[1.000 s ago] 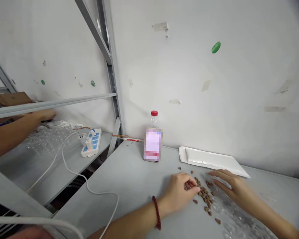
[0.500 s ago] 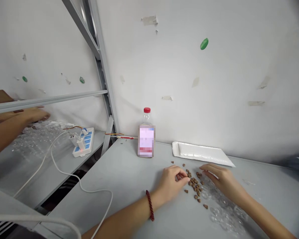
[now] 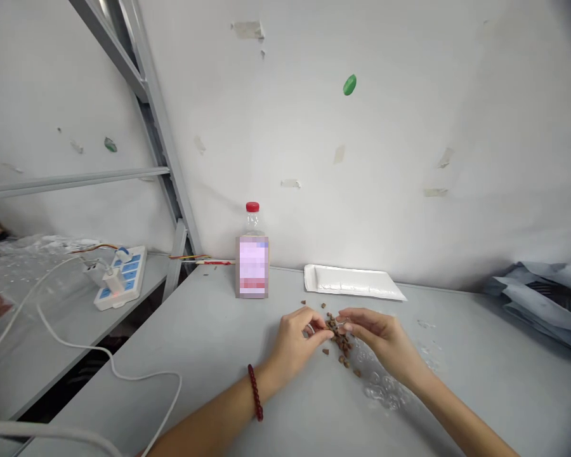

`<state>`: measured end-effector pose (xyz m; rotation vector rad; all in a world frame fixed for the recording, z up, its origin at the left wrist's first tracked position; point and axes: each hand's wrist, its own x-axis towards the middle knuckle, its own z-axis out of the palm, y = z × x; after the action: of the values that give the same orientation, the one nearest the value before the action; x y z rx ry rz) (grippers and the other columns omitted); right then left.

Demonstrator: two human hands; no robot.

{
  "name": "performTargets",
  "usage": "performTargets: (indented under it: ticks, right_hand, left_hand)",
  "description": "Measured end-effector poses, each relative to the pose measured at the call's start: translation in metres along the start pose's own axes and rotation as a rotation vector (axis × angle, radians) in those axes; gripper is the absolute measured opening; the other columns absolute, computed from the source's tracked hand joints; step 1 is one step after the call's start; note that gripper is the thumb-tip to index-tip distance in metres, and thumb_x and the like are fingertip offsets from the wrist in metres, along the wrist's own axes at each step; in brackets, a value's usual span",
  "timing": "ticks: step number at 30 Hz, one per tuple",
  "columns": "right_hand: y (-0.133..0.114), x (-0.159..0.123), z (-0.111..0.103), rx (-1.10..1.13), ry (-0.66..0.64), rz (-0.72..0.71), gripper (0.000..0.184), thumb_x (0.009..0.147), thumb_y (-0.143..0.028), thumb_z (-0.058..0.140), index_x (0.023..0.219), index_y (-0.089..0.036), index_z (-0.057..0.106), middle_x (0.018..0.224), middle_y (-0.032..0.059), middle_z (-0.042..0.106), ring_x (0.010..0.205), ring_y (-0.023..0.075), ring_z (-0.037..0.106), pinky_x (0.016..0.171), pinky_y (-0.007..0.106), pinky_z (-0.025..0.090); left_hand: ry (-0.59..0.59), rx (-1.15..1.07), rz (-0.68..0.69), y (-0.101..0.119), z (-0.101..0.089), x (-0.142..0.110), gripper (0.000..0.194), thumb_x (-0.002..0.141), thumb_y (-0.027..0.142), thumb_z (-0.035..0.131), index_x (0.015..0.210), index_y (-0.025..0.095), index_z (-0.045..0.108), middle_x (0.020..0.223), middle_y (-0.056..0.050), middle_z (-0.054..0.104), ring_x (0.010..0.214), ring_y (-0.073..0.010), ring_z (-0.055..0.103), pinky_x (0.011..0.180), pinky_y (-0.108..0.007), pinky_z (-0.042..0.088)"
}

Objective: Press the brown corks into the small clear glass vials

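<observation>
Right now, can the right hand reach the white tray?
Likely yes. The right hand is close in front of the white tray, and nothing appears to stand between them. The brown pellets lie low beside the hand, so they shouldn't block it.

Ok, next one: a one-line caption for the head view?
Left hand and right hand meet over small brown pellets on a grey table, beside clear bubble wrap and a white tray.

No words are legible: the label (image 3: 252,267) on a red-capped plastic bottle (image 3: 252,219) standing at the bench's (image 3: 185,343) back edge is showing only pixelated pink and red blocks, and a blue-and-white power strip (image 3: 120,278) is displaying no readable marking.
</observation>
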<state>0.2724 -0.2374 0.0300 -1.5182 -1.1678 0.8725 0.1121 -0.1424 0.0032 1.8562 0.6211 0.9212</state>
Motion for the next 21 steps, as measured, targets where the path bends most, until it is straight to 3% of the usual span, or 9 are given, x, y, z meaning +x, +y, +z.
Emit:
performTargets:
  ticks: [4, 9, 15, 21]
  right_hand:
    - [-0.001, -0.002, 0.004, 0.058, -0.068, 0.011, 0.031, 0.081, -0.045, 0.065, 0.099, -0.02, 0.069, 0.091, 0.0061, 0.073, 0.087, 0.0215, 0.067, 0.082, 0.037, 0.052]
    - [-0.001, -0.004, 0.007, 0.029, -0.1, -0.002, 0.03, 0.083, -0.044, 0.063, 0.098, -0.02, 0.071, 0.087, 0.0044, 0.071, 0.083, 0.0189, 0.065, 0.078, 0.033, 0.05]
    - [-0.004, -0.007, 0.007, 0.011, -0.188, 0.017, 0.032, 0.087, -0.044, 0.056, 0.097, -0.017, 0.07, 0.063, 0.002, 0.066, 0.065, 0.0178, 0.06, 0.063, 0.031, 0.047]
    - [-0.014, -0.012, 0.007, -0.037, -0.357, -0.048, 0.032, 0.092, -0.04, 0.05, 0.076, -0.018, 0.068, 0.062, -0.0008, 0.06, 0.055, 0.0115, 0.052, 0.066, 0.03, 0.043]
  left_hand:
    - [-0.037, -0.023, 0.059, 0.003, 0.001, -0.004, 0.013, 0.074, 0.016, 0.071, 0.067, 0.017, 0.061, 0.069, 0.001, 0.064, 0.059, -0.0118, 0.06, 0.061, -0.024, 0.049]
    - [-0.053, -0.034, 0.102, 0.004, 0.002, -0.007, 0.013, 0.074, 0.016, 0.071, 0.067, 0.018, 0.061, 0.068, 0.001, 0.063, 0.062, -0.0133, 0.061, 0.063, -0.025, 0.049]
    - [-0.105, -0.056, 0.104, 0.007, -0.001, -0.008, 0.015, 0.075, 0.018, 0.071, 0.063, 0.018, 0.062, 0.066, 0.001, 0.064, 0.063, -0.0132, 0.058, 0.063, -0.025, 0.047]
    - [-0.236, -0.108, 0.085, 0.009, -0.008, -0.009, 0.028, 0.064, 0.032, 0.082, 0.059, 0.017, 0.059, 0.064, 0.001, 0.059, 0.058, -0.0116, 0.054, 0.057, -0.023, 0.045]
